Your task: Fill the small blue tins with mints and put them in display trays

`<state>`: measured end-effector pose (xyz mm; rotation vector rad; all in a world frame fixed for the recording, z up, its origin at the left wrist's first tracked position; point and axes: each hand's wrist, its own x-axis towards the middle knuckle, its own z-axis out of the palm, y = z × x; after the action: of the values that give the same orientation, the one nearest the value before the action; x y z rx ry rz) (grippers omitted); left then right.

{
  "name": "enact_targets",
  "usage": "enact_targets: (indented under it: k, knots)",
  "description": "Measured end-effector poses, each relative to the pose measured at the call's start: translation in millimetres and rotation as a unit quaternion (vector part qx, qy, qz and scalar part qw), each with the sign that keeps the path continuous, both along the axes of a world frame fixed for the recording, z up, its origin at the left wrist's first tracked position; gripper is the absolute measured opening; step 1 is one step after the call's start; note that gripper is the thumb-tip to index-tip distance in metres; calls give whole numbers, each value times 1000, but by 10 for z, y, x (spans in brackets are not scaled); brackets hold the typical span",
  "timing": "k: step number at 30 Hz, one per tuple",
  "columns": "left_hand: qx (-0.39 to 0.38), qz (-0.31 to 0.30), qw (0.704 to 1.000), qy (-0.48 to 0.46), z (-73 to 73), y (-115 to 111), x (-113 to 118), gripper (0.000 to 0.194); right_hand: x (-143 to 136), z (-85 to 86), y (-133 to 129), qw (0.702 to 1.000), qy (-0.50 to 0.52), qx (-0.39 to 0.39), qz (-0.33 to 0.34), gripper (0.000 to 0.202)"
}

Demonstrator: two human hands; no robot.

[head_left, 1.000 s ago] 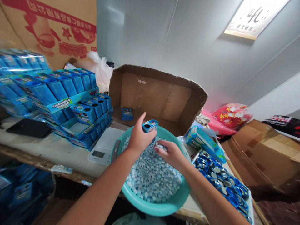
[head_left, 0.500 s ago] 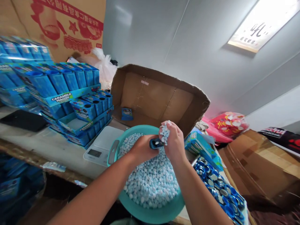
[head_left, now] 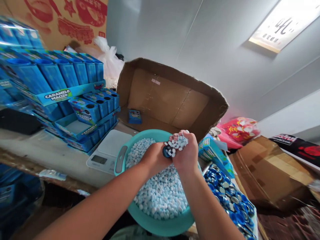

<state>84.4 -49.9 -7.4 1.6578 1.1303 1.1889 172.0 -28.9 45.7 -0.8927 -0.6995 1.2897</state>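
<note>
Pouring: my left hand (head_left: 156,155) grips a small, dark-blue, round-mouthed container (head_left: 166,152) above the round teal plastic basin (head_left: 155,228); my right hand (head_left: 188,156), curled around pale-blue oval pellets (head_left: 180,142), calls, I judge, for gradual tilting.

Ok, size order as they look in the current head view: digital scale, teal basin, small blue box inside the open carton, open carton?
1. Open carton and teal basin: too alike to rank
2. Digital scale
3. Small blue box
</note>
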Motion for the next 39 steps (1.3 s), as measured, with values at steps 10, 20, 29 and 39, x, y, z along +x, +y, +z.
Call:
enact_targets:
  k: [10, 20, 29, 39]
  knots:
    - [-10, -5, 1000, -2, -54, 18, -32, 32, 26, -60, 44, 997, -65, -32, 19, 17]
    - [-15, -8, 1000, 8, -102, 38, -50, 31, 38, -153, -19, 998, -52, 6, 21, 16]
    - [-45, -14, 999, -11, -80, 59, -63, 30, 49, -154, -43, 999, -18, 7, 34, 20]
    - [-44, -6, 999, -4, -35, 95, -79, 14, -12, -162, 35, 996, -57, 31, 54, 23]
